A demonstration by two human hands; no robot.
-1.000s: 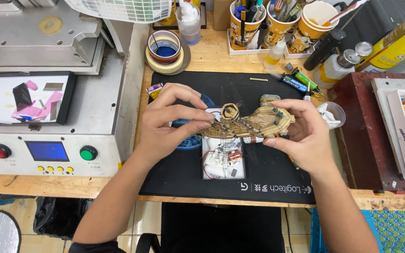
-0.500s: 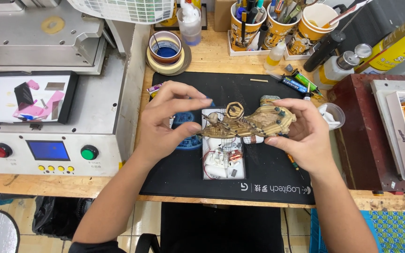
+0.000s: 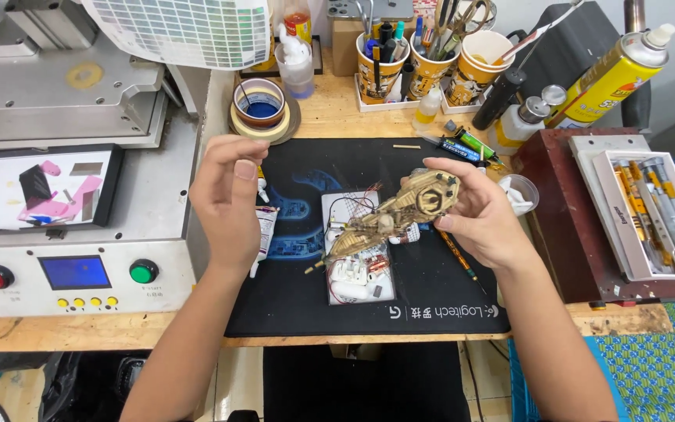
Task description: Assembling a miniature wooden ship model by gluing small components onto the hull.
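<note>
The right hand [image 3: 482, 215] grips a tan, ship-like model [image 3: 396, 215] by its wide hexagonal end, holding it tilted above the black mat [image 3: 306, 301] so its thin tip points down-left toward the white tray of small parts [image 3: 357, 273] beneath. The fingers wrap behind the model, so how they sit on its far side is hidden. The left hand [image 3: 228, 199] is raised over the mat's left edge, holding nothing that shows — fingers loosely curled with their tips close together, and anything tiny pinched there cannot be made out. A white tube [image 3: 262, 234] lies partly hidden behind that hand. Tape rolls [image 3: 262, 109] sit on the table [image 3: 337, 117] further back; a machine [image 3: 80, 258] stands at left, cut off by the frame.
</note>
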